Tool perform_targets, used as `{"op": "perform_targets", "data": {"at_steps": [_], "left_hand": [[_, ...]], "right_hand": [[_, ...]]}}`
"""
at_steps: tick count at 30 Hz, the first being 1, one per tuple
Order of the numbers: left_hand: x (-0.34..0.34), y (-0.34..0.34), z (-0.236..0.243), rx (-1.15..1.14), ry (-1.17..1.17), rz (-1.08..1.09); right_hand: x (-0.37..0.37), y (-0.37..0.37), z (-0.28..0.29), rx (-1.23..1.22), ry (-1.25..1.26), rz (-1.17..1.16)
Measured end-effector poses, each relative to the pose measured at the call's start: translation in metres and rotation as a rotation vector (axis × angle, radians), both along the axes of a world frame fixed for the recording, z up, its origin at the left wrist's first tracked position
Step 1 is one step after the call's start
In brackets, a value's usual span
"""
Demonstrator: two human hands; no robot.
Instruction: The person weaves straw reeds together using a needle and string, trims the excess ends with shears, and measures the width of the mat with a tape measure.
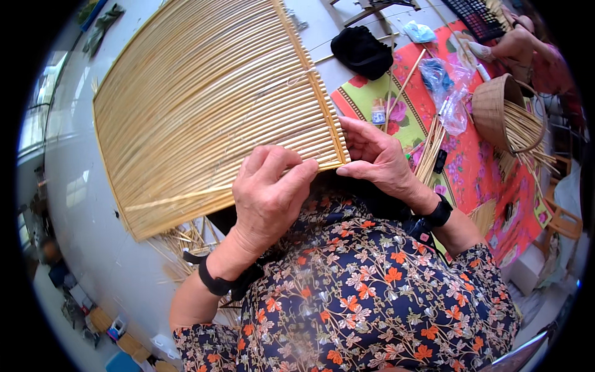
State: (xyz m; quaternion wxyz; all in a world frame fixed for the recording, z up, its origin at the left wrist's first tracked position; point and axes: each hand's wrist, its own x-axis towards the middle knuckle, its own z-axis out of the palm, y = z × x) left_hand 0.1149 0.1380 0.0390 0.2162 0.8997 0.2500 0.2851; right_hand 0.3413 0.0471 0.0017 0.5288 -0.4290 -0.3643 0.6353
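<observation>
Up close, both hands work the lower edge of a wide reed mat (204, 105) lying across the lap: the left hand (268, 192) fingers pinch its rim, the right hand (378, 155) fingers clamp its corner beside a half-woven basket (493, 108)

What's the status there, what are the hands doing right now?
Left hand and right hand both pinching the near edge of the reed mat. Mat propped across the lap. Loose reeds below, nothing in the way.

Pale woven reed mat (204, 105), ribbed, fan-shaped, tilted over lap, near edge pinched at corner.
</observation>
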Motion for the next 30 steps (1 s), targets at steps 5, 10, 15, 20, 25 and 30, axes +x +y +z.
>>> {"op": "perform_targets", "data": {"at_steps": [5, 10, 15, 20, 25, 30], "left_hand": [[0.02, 0.004, 0.018, -0.107, 0.113, -0.031], [0.021, 0.015, 0.025, -0.152, 0.187, -0.085], [0.021, 0.018, 0.033, -0.165, 0.261, -0.076], [0.02, 0.019, 0.039, -0.184, 0.261, -0.107], [0.027, 0.043, 0.04, -0.229, 0.18, -0.099], [0.039, 0.064, 0.041, -0.205, 0.243, -0.127]], "right_hand": [[0.018, 0.005, -0.006, 0.064, 0.02, -0.02], [0.025, 0.021, -0.015, 0.087, 0.014, -0.032], [0.023, 0.027, -0.021, 0.139, -0.005, -0.072], [0.023, 0.023, -0.025, 0.138, 0.015, -0.103], [0.021, 0.029, -0.018, 0.093, 0.071, -0.11], [0.018, 0.033, -0.015, 0.086, 0.083, -0.111]]}}
